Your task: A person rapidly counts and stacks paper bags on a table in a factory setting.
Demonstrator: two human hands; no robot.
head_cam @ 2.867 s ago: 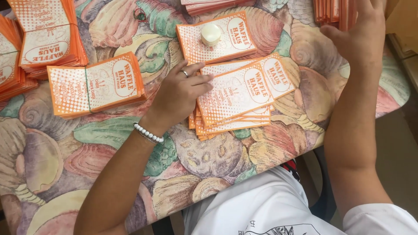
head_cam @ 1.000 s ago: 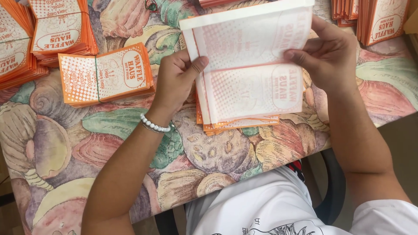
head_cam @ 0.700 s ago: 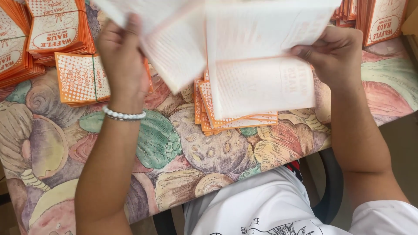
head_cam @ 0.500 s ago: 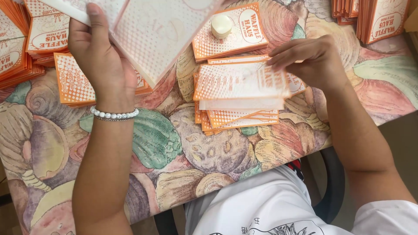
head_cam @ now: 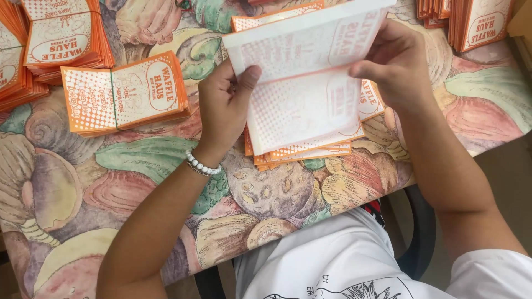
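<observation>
Both my hands hold one flat paper sheet (head_cam: 305, 72), white side up, with faint orange print showing through and a crease across its middle. My left hand (head_cam: 224, 108) grips its left edge, thumb on top; a white bead bracelet is on that wrist. My right hand (head_cam: 396, 63) pinches its right edge. The sheet is lifted over a stack of orange-and-white printed sheets (head_cam: 299, 152) lying on the table under it.
A bundled stack of folded orange sheets (head_cam: 124, 91) lies left of my left hand. More orange stacks sit at the far left (head_cam: 55, 39) and the top right (head_cam: 471, 19). The table wears a cloth with a colourful vegetable pattern (head_cam: 111, 194); its near edge runs by my lap.
My left hand had carried one sheet off to the left. Now it is back at the middle, and both hands hold a fresh sheet raised above the stack.
</observation>
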